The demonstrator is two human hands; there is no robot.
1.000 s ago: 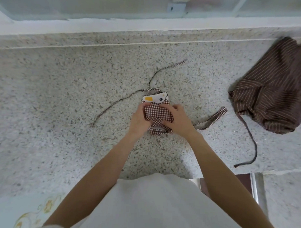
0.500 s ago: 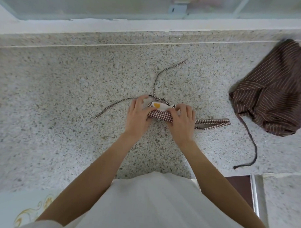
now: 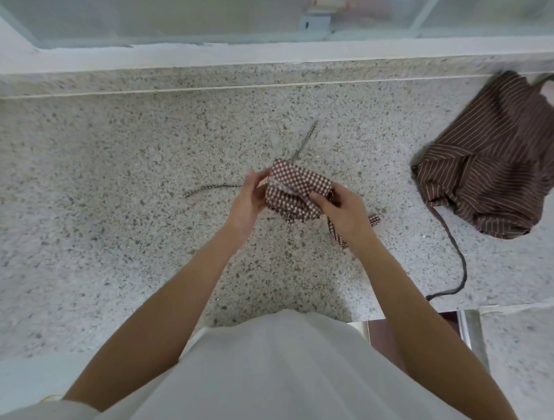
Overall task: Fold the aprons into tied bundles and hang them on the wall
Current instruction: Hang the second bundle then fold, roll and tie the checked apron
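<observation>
A thin checked tie (image 3: pixel 212 188) lies on the speckled stone counter (image 3: pixel 112 204) at left-centre, running toward the left hand (image 3: pixel 247 202). The left hand is raised above the counter, palm turned toward the bundle. Its fingers are loosely curved and grouped, with the tips in contact with the left edge of the checked apron bundle (image 3: pixel 296 191). Motion blur prevents a clear reading of whether the thumb pinches the fabric.

The checked apron bundle is a compact folded mass of brown-and-white check, held between both hands above the centre of the counter. A second thin tie (image 3: pixel 304 141) extends from its top edge away toward the back of the counter.

The right hand (image 3: pixel 344 212) grips the right side of the bundle. Its fingers are curled together and the thumb presses onto the fabric from the near side. A wider checked strap (image 3: pixel 337 234) hangs below this hand, and its end (image 3: pixel 375 220) rests on the counter just right of the hand.

Well apart to the right, a brown striped apron (image 3: pixel 497 161) lies crumpled on the counter. Its dark tie (image 3: pixel 456 247) trails toward the near edge.
</observation>
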